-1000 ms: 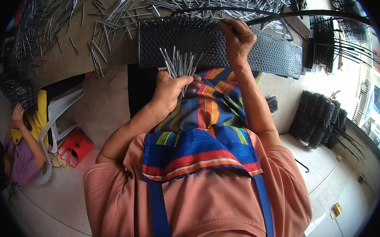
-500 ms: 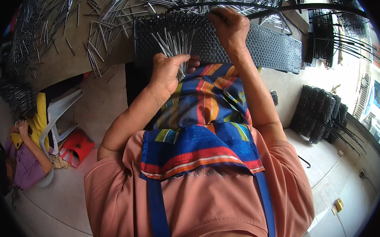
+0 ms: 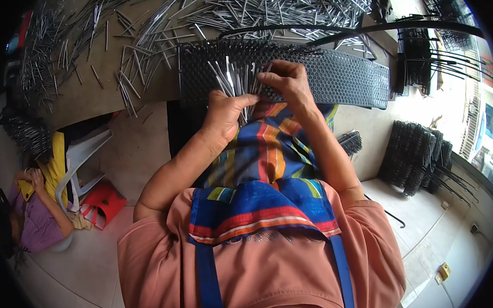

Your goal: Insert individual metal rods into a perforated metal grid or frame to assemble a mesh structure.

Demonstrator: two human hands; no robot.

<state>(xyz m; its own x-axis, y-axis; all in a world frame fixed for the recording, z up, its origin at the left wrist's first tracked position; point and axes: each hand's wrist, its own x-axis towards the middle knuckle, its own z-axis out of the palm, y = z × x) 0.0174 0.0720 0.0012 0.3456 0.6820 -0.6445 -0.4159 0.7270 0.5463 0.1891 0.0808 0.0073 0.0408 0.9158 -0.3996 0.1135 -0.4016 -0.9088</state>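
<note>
My left hand [image 3: 226, 111] is closed around a fanned bundle of thin silvery metal rods [image 3: 232, 79], whose tips splay upward past the thumb. At the bundle's right side is my right hand [image 3: 288, 85], its thumb and fingers pinched close to the rods. Whether a rod lies between those fingertips is hidden. Behind both hands stretches a long black perforated panel [image 3: 343, 76] with honeycomb-like holes. Dark, small pieces line the far edge of its left part. A curved black bar [image 3: 401, 26] passes above the panel.
Loose metal rods [image 3: 283, 10] are heaped on the brown table [image 3: 87, 98]. Stacks of black wire-like racks [image 3: 411, 156] stand at right. At left, another person [image 3: 40, 215] sits beside a grey-white chair [image 3: 87, 143] and a red container [image 3: 105, 203].
My right hand has come down and left from the panel's far edge to the rod bundle. My left hand still grips the rods. The whole view has shifted slightly.
</note>
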